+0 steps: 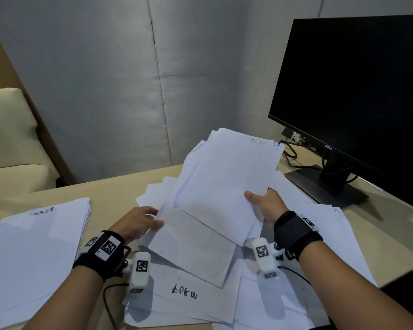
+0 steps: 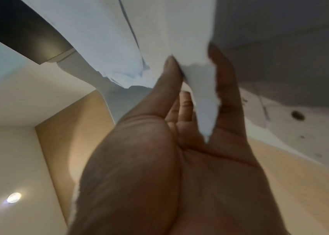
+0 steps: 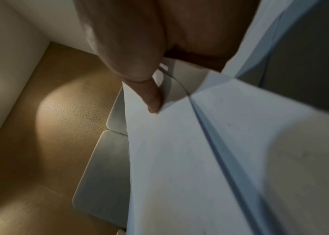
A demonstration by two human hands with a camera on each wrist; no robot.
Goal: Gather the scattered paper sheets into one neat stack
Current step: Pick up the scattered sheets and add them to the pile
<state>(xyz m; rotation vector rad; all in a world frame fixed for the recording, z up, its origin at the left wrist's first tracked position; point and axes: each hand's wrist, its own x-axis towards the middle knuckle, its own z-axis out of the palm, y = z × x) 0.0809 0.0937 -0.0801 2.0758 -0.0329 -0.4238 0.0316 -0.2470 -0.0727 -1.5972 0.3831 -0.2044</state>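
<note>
A bundle of white paper sheets [image 1: 227, 177] is lifted off the desk and tilted away from me. My right hand [image 1: 262, 201] grips its right edge, thumb on top; the right wrist view shows that thumb [image 3: 151, 98] pressed on the paper [image 3: 210, 159]. My left hand [image 1: 143, 222] pinches the left corner of a lower sheet [image 1: 196, 244]; in the left wrist view the corner [image 2: 203, 98] sits between thumb and fingers. More loose sheets [image 1: 184, 294], one marked "FORM", lie scattered beneath. A neater stack [image 1: 34, 253] lies at the left.
A black monitor [image 1: 358, 96] on its stand [image 1: 329, 184] fills the right rear, with cables behind the papers. A grey padded wall [image 1: 129, 79] backs the wooden desk [image 1: 110, 186]. A cream chair [image 1: 7, 129] stands at the far left.
</note>
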